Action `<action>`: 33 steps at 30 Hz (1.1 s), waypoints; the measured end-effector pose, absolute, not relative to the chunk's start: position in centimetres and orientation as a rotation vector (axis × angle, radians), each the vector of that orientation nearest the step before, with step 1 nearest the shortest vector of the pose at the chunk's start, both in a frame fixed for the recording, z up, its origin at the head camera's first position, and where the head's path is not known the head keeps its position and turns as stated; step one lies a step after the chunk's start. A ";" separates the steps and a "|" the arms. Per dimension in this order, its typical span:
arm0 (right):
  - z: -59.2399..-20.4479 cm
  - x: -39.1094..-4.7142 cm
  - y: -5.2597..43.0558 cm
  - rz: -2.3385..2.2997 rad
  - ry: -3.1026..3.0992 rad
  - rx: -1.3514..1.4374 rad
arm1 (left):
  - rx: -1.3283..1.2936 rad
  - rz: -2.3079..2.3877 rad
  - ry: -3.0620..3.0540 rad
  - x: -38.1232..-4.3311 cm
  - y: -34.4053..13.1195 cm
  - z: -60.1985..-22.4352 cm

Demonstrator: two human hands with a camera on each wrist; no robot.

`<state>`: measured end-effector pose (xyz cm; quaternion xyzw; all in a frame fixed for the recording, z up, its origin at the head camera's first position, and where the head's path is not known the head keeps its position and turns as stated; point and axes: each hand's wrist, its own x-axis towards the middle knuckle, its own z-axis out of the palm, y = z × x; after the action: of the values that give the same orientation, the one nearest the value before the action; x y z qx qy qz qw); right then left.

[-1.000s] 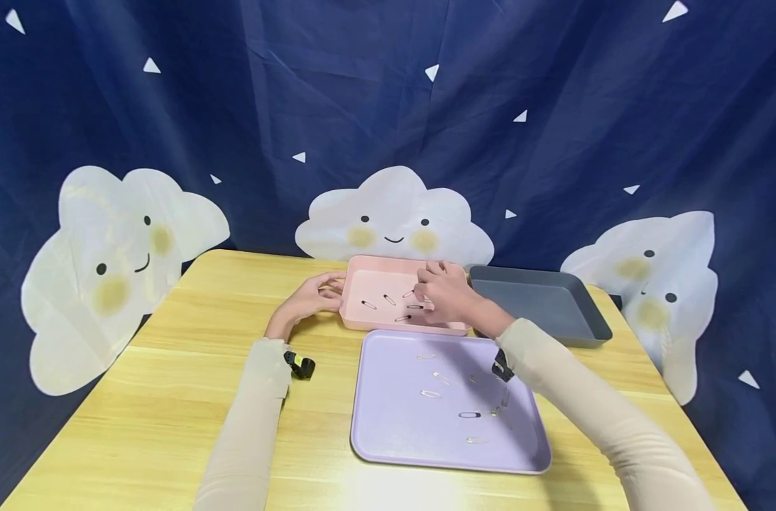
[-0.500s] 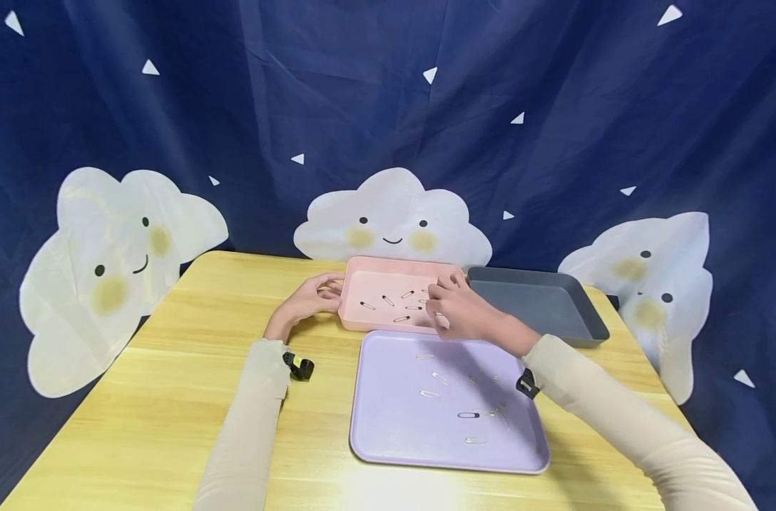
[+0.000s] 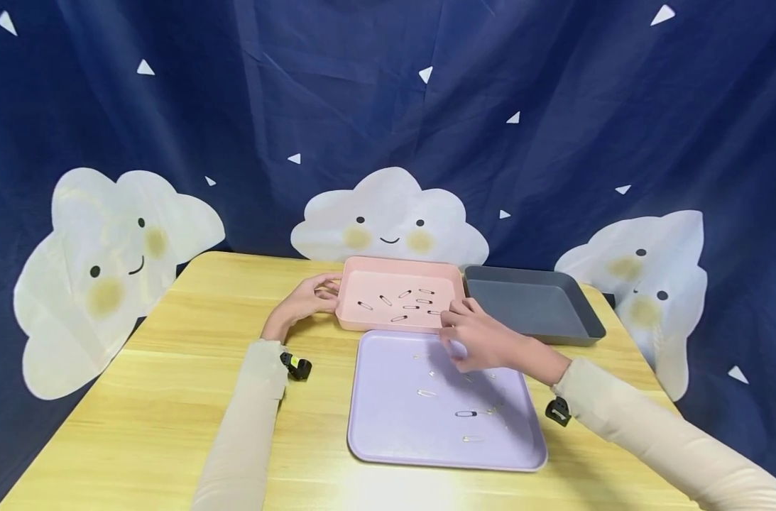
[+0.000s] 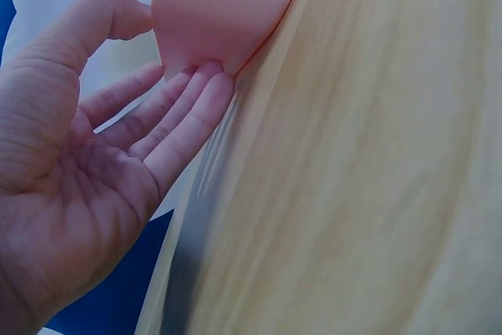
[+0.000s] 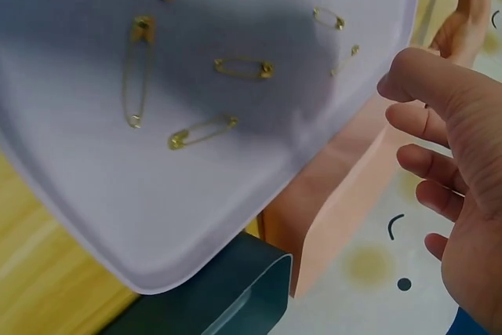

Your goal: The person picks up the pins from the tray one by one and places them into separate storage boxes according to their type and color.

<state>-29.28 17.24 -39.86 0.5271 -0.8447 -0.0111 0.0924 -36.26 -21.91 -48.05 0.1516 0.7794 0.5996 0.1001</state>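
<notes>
Clock directions per head view. Right hand (image 3: 480, 337): fingers loosely bent, nothing visible between them; hangs over the 1 o'clock edge of the lilac tray (image 3: 388, 426). Left hand (image 3: 307, 297): fingers relaxed, nearly straight, tips touching the 9 o'clock end of the pink tray (image 3: 362, 284). Dark-headed safety pins (image 3: 411, 307) lie scattered inside the pink tray. Gold safety pins (image 5: 267, 70) lie on the lilac tray; one black pin (image 3: 466, 414) there, just 4 o'clock of centre. Dark grey tray (image 3: 534, 305): 3 o'clock of the pink.
</notes>
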 end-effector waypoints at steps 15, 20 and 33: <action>-40.8 -26.3 18.6 -0.037 -2.588 1.689 | 0.449 1.793 2.283 -36.4 -21.6 -48.1; -41.4 -25.7 18.7 -0.069 -2.619 1.716 | 0.452 1.777 2.297 -36.3 -21.8 -48.2; -42.3 -24.9 18.6 -0.098 -2.630 1.743 | 0.449 1.791 2.281 -36.3 -22.0 -48.1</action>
<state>-24.86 18.64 -42.29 0.5522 -0.8331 -0.0312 -0.0073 -36.33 -22.01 -48.14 0.1523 0.7731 0.6070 0.1035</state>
